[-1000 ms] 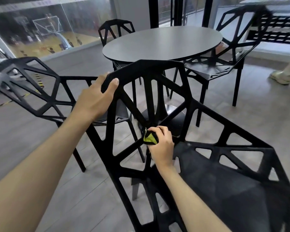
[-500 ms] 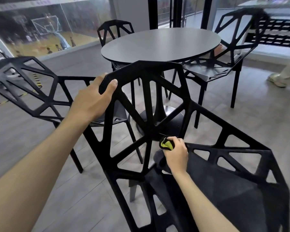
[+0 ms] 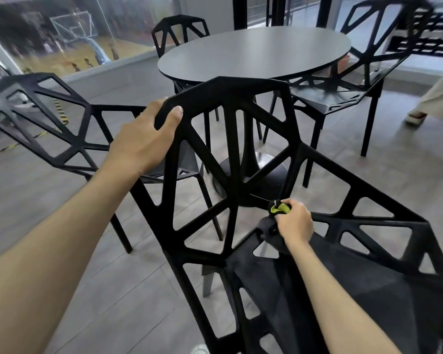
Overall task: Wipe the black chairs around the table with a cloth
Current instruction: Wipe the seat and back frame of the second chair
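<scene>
A black open-frame chair (image 3: 243,139) stands tilted right in front of me, its backrest towards the round grey table (image 3: 253,54). My left hand (image 3: 143,141) grips the top left edge of its backrest. Lower down, my right hand (image 3: 293,222) is shut on a bunched cloth (image 3: 279,208), dark with a lime-green side, pressed against the frame where backrest, armrest and seat meet. Three more black chairs stand around the table: one at the left (image 3: 36,118), one at the far side (image 3: 179,29), one at the right (image 3: 356,72).
The table's black pedestal base (image 3: 261,172) sits just beyond the near chair. A person's pale trouser leg and shoe (image 3: 430,98) are at the right edge. Glass panels and dark window posts line the back of the room. Grey plank floor lies all around.
My right hand has slid the cloth to the right along the lower backrest to the joint by the armrest. The left hand keeps its grip on the backrest top.
</scene>
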